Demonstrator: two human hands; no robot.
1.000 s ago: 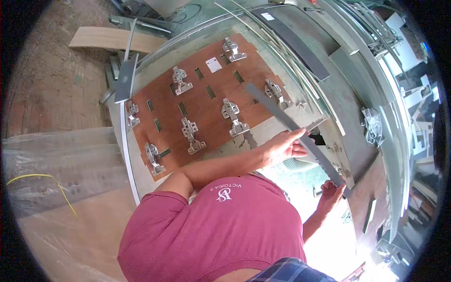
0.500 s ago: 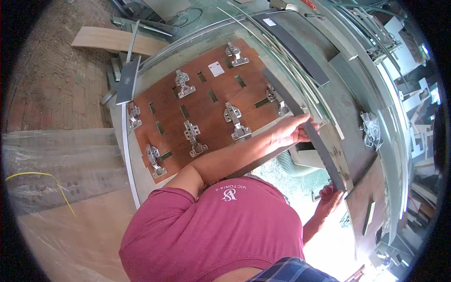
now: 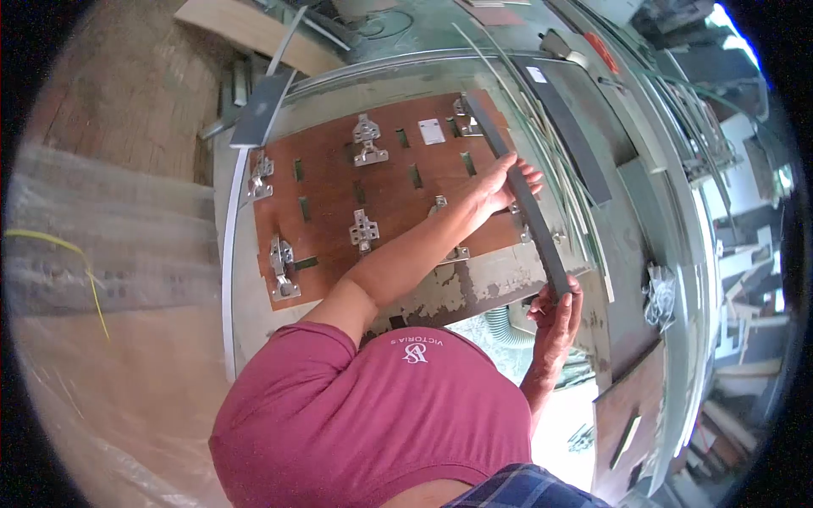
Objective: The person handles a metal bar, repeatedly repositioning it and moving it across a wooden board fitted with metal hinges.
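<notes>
A long, narrow dark grey strip [image 3: 540, 222] slants across the right side of the brown board in front of me. My left hand [image 3: 489, 186] is closed around its middle, thumb on the near side and fingertips showing beyond. At the strip's near end, my right hand [image 3: 555, 323] grips it between thumb and fingers. Beneath my left arm lies the brown slotted board [image 3: 329, 173], with several metal cabinet hinges [image 3: 369, 142] standing on it. The strip's far end overlaps a hinge [image 3: 467, 118] at the board's far right corner. My left forearm hides part of another hinge.
Thin pale strips [image 3: 566, 182] and a wide dark panel [image 3: 577, 140] lie right of the board. A clear plastic bag [image 3: 659, 296] sits farther right. A ribbed hose [image 3: 506, 328] shows below the bench edge. Plastic sheeting [image 3: 127, 229] covers the left side.
Both hands have shifted left in view with the strip, its near end moving up and left. The strip's far end now overlaps the far right hinge. My view has also shifted.
</notes>
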